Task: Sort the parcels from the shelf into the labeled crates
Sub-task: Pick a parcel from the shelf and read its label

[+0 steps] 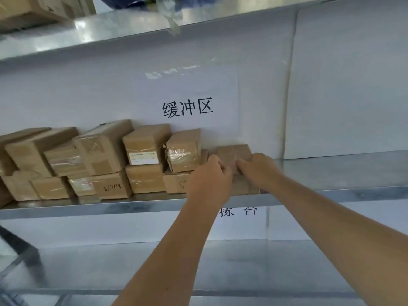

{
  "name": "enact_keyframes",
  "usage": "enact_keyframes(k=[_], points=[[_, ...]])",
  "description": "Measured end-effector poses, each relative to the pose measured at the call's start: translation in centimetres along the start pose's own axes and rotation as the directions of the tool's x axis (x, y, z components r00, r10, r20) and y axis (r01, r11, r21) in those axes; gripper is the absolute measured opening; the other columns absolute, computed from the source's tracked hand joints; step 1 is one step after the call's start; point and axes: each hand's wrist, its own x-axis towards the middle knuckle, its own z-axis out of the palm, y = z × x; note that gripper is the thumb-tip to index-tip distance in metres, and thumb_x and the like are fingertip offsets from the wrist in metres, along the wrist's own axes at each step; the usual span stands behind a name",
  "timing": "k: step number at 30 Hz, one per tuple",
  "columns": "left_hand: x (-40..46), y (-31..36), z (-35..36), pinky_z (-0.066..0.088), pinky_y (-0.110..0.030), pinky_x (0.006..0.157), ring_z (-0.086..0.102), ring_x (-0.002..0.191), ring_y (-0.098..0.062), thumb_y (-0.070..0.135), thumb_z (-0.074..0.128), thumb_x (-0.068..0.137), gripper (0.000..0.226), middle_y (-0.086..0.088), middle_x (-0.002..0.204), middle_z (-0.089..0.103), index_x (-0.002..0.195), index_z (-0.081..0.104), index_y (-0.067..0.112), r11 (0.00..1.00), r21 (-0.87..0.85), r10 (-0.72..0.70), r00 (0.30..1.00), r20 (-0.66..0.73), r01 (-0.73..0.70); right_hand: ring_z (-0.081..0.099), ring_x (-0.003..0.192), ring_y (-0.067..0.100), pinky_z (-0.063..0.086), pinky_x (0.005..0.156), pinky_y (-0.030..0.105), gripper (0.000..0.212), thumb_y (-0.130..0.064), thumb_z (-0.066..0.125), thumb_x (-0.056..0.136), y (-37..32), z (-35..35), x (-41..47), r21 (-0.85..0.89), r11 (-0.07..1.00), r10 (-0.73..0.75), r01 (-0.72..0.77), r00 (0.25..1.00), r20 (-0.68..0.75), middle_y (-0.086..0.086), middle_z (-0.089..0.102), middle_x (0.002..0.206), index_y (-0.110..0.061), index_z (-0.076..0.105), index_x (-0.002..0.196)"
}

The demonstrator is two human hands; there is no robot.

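A white wall panel (342, 85) backs the whole unit, and across it runs the metal shelf (331, 173) at about chest height, with another steel shelf (110, 29) above it carrying a cardboard carton (33, 9) at its left end. Taped to the panel is a white paper sign (187, 102) printed with large black characters, and a second sign (238, 210) shows partly below the shelf edge, behind the person's arms. The left and middle of the shelf are packed with a stack of brown parcels (88, 160), two layers deep, many wrapped in clear tape, one showing a white shipping label (143, 158). At the right end of that row, against the panel, sits the parcel being handled (234, 153), a small brown taped box resting on the shelf. The left hand (209, 180) curls its fingers around the parcel's left side, and the right hand (258, 171) lies over its right front with fingers bent onto the top, so both hands have hold of it.
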Motion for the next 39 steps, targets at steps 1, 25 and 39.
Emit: enact_keyframes(k=[1,25,39], points=[[-0.1,0.1,-0.3,0.049,-0.037,0.081,0.067,0.100,-0.025,0.045,0.055,0.103,0.025,0.004,0.105,0.070,0.121,0.058,0.027,0.999,-0.039,0.005,1.000,0.021,-0.005,0.064,0.102,0.032,0.049,0.078,0.034,0.058,-0.057,0.052,0.085,0.2,-0.5,-0.6,0.029,1.000,0.003,-0.002,0.999,-0.042,0.012,0.069,0.115,-0.009,0.066,0.115],[-20.8,29.9,11.8,0.064,-0.022,0.075,0.064,0.115,0.000,-0.004,0.059,0.104,0.069,0.032,0.118,0.060,0.143,0.038,0.048,0.497,-0.866,0.712,0.542,0.446,0.060,0.063,0.122,0.011,0.062,0.091,0.043,0.056,0.003,0.057,0.096,24.3,-27.9,-31.1,0.389,0.920,0.239,0.043,0.726,-0.645,-0.010,0.065,0.131,-0.041,0.057,0.130],[-36.7,50.7,25.2,0.066,-0.034,0.087,0.067,0.117,0.001,-0.006,0.055,0.102,0.076,0.043,0.115,0.063,0.122,0.050,0.067,0.495,-0.869,0.829,0.313,0.464,-0.022,0.071,0.108,0.004,0.063,0.086,0.048,0.068,-0.004,0.048,0.105,44.8,-41.9,-44.7,0.524,0.848,0.488,-0.074,0.493,-0.720,-0.025,0.073,0.113,-0.047,0.036,0.155]])
